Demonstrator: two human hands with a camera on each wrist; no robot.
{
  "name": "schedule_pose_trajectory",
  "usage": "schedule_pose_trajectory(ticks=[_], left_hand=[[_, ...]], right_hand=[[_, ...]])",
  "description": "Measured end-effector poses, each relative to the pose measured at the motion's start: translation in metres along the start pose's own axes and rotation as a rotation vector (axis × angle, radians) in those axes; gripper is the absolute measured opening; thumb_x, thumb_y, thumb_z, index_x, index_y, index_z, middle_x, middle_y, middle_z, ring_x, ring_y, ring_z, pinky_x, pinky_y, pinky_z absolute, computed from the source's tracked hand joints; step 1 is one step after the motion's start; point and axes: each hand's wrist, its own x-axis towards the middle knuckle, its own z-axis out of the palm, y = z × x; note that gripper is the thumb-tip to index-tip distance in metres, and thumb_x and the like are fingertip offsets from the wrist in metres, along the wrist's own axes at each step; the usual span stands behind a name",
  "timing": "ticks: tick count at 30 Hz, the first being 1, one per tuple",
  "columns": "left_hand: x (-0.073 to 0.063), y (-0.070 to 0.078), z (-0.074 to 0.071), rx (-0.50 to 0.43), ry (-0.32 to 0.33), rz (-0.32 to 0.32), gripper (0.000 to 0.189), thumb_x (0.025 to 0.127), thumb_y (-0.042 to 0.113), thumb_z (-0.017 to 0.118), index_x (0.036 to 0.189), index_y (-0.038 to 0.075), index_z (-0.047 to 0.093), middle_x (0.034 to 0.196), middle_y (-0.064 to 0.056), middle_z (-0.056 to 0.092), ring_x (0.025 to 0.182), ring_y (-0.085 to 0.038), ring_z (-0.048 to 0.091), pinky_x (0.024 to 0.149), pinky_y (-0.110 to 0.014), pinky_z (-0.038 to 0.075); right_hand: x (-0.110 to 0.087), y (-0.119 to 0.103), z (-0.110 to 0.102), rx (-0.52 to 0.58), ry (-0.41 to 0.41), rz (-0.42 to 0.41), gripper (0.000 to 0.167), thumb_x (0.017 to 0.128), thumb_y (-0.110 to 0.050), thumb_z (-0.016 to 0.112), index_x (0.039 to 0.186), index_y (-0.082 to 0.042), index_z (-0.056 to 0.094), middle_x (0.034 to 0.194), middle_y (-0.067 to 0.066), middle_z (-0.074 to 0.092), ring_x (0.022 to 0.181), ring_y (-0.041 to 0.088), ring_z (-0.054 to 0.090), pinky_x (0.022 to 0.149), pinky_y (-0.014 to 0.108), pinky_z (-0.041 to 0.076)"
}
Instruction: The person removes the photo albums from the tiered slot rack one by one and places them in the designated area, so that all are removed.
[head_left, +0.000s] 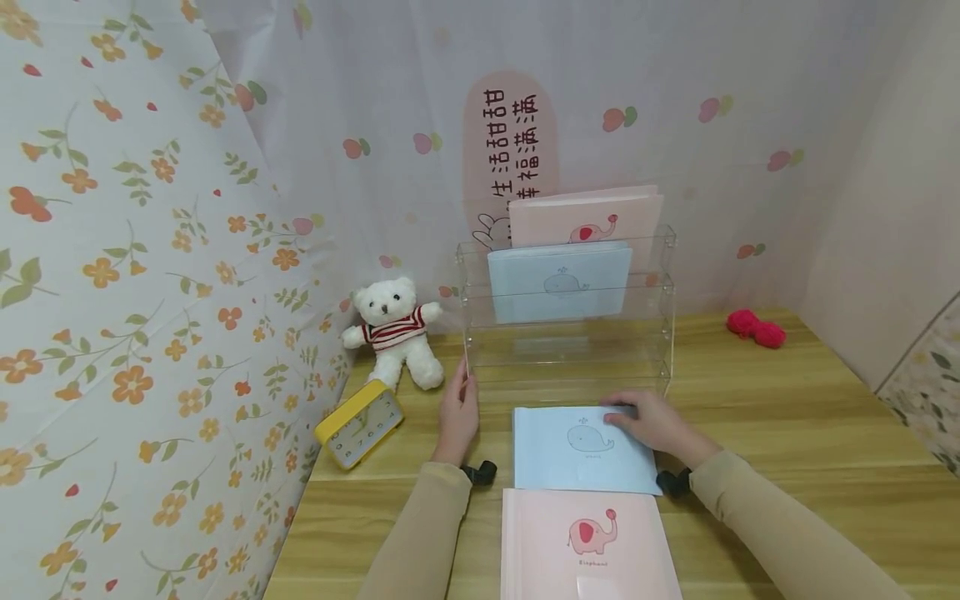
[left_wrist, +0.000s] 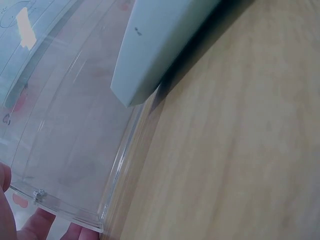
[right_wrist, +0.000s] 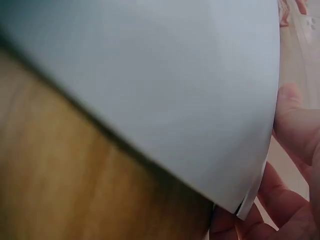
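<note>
A clear acrylic tiered rack (head_left: 562, 363) stands at the back of the table. My left hand (head_left: 458, 421) grips its left side panel near the bottom; in the left wrist view fingers (left_wrist: 39, 222) show past the panel's edge. In front of the rack, my right hand (head_left: 660, 427) holds a light blue whale booklet (head_left: 551, 458) by its upper right corner, thumb on the cover and other fingers behind the edge. A pink elephant booklet (head_left: 547, 542) lies just below it. On the rack stand another pink elephant booklet (head_left: 543, 221) and another blue whale booklet (head_left: 517, 287).
At the left, a white teddy bear (head_left: 395, 329) in a striped sweater sits behind a yellow clock (head_left: 360, 423). Pink yarn balls (head_left: 756, 328) lie at the back right. Patterned cloth (head_left: 315, 125) hangs behind and beside the wooden table (head_left: 795, 417).
</note>
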Motion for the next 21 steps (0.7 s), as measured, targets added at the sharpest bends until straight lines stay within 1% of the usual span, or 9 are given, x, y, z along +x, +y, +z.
schedule_pose_trajectory(ticks=[4, 7, 9, 12, 15, 17, 18, 21], left_hand=[[0.0004, -0.0004, -0.0001, -0.008, -0.006, 0.004, 0.051, 0.119, 0.034, 0.05, 0.17, 0.039, 0.043, 0.167, -0.011, 0.056, 0.148, -0.037, 0.06, 0.121, -0.062, 0.049], [0.0001, -0.0011, -0.0003, -0.001, -0.005, 0.01, 0.052, 0.119, 0.033, 0.049, 0.17, 0.037, 0.043, 0.166, -0.015, 0.057, 0.147, -0.04, 0.061, 0.12, -0.063, 0.05], [0.0003, -0.0026, 0.0001, 0.025, 0.008, 0.024, 0.052, 0.119, 0.033, 0.049, 0.17, 0.035, 0.044, 0.164, -0.017, 0.058, 0.144, -0.041, 0.063, 0.116, -0.063, 0.052], [0.0002, -0.0036, 0.0004, 0.04, 0.017, 0.043, 0.051, 0.119, 0.034, 0.049, 0.17, 0.034, 0.045, 0.162, -0.02, 0.059, 0.142, -0.044, 0.064, 0.115, -0.064, 0.053], [0.0002, -0.0038, 0.0, 0.037, 0.012, 0.051, 0.051, 0.119, 0.037, 0.048, 0.17, 0.035, 0.044, 0.163, -0.019, 0.059, 0.143, -0.043, 0.064, 0.115, -0.064, 0.052], [-0.0001, -0.0032, -0.0003, 0.021, 0.004, 0.058, 0.052, 0.119, 0.038, 0.048, 0.17, 0.036, 0.044, 0.164, -0.019, 0.057, 0.144, -0.044, 0.063, 0.116, -0.065, 0.051], [0.0004, -0.0036, 0.0001, 0.036, 0.014, 0.062, 0.051, 0.119, 0.038, 0.048, 0.17, 0.034, 0.045, 0.163, -0.019, 0.059, 0.142, -0.043, 0.064, 0.115, -0.063, 0.053], [0.0006, -0.0049, 0.0008, 0.045, 0.02, 0.065, 0.051, 0.119, 0.037, 0.049, 0.17, 0.033, 0.046, 0.161, -0.02, 0.061, 0.139, -0.042, 0.066, 0.112, -0.061, 0.055]], right_hand=[[-0.0013, -0.0025, 0.0017, -0.013, 0.0, 0.012, 0.031, 0.104, -0.027, 0.078, 0.131, -0.011, 0.08, 0.136, 0.02, 0.076, 0.131, 0.046, 0.068, 0.112, 0.068, 0.053], [-0.0012, -0.0046, 0.0038, -0.045, -0.005, 0.028, 0.031, 0.104, -0.028, 0.078, 0.131, -0.012, 0.079, 0.137, 0.018, 0.076, 0.131, 0.045, 0.068, 0.114, 0.067, 0.053], [-0.0012, -0.0058, 0.0042, -0.067, -0.003, 0.018, 0.031, 0.104, -0.028, 0.078, 0.13, -0.011, 0.08, 0.135, 0.018, 0.077, 0.13, 0.044, 0.069, 0.113, 0.066, 0.054], [-0.0014, -0.0079, 0.0039, -0.089, 0.011, 0.005, 0.03, 0.103, -0.026, 0.079, 0.128, -0.009, 0.08, 0.132, 0.018, 0.078, 0.128, 0.044, 0.07, 0.112, 0.065, 0.055], [-0.0014, -0.0092, 0.0035, -0.099, 0.018, 0.002, 0.033, 0.103, -0.025, 0.08, 0.129, -0.006, 0.079, 0.131, 0.019, 0.078, 0.126, 0.044, 0.071, 0.11, 0.065, 0.056], [-0.0012, -0.0097, 0.0036, -0.103, 0.015, 0.016, 0.034, 0.103, -0.025, 0.08, 0.131, -0.006, 0.078, 0.132, 0.019, 0.077, 0.126, 0.043, 0.071, 0.11, 0.064, 0.056], [-0.0011, -0.0097, 0.0036, -0.104, 0.013, 0.026, 0.035, 0.103, -0.026, 0.08, 0.132, -0.006, 0.078, 0.132, 0.018, 0.077, 0.126, 0.042, 0.071, 0.111, 0.063, 0.056], [-0.0016, -0.0099, 0.0031, -0.099, 0.01, 0.038, 0.037, 0.103, -0.027, 0.08, 0.133, -0.006, 0.077, 0.132, 0.018, 0.077, 0.126, 0.041, 0.071, 0.111, 0.063, 0.056]])
